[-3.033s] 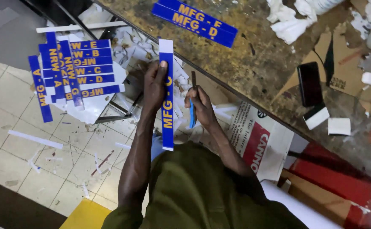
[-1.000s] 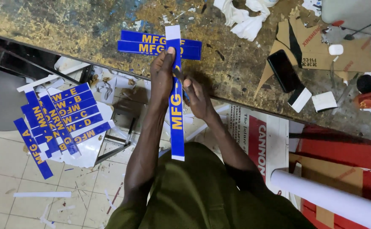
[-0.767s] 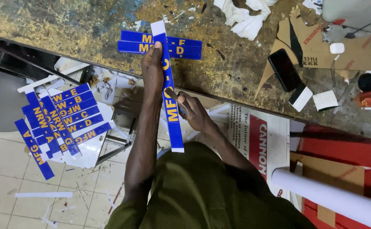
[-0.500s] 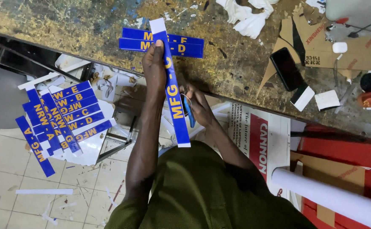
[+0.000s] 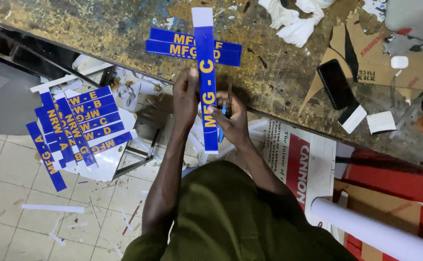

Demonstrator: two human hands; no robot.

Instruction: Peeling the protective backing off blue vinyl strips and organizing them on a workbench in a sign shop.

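Over the near edge of the worn, paint-stained wooden workbench [image 5: 100, 34]: a long blue sign strip with yellow lettering and a white end [image 5: 206, 77], held lengthwise away from the body, white end farthest out. Left hand [image 5: 186, 96] closed on the strip's left edge near its middle, fingers wrapped around from the side. Right hand [image 5: 231, 118] pinching the strip's lower right edge, thumb on the lettered face; also gripped in that hand, a thin blue-handled tool [image 5: 226, 104], kind too hidden to tell. Crossing under the strip's far part, flat on the workbench: two more blue lettered strips [image 5: 172, 43] side by side. Farther along the workbench to the right: crumpled white paper scraps [image 5: 293, 21], torn brown cardboard pieces [image 5: 366, 53], a black phone [image 5: 335, 83] lying flat, small white paper offcuts [image 5: 380, 122]. Below the workbench edge to the left: a fanned stack of blue lettered strips [image 5: 76, 123] on a white sheet above the pale tiled floor [image 5: 8, 164], thin white slivers scattered on it. Below the workbench to the right: a white-and-red printed carton [image 5: 308, 164] and a white tube [image 5: 380, 234]. Olive-green shirt [image 5: 230, 217] at the bottom.
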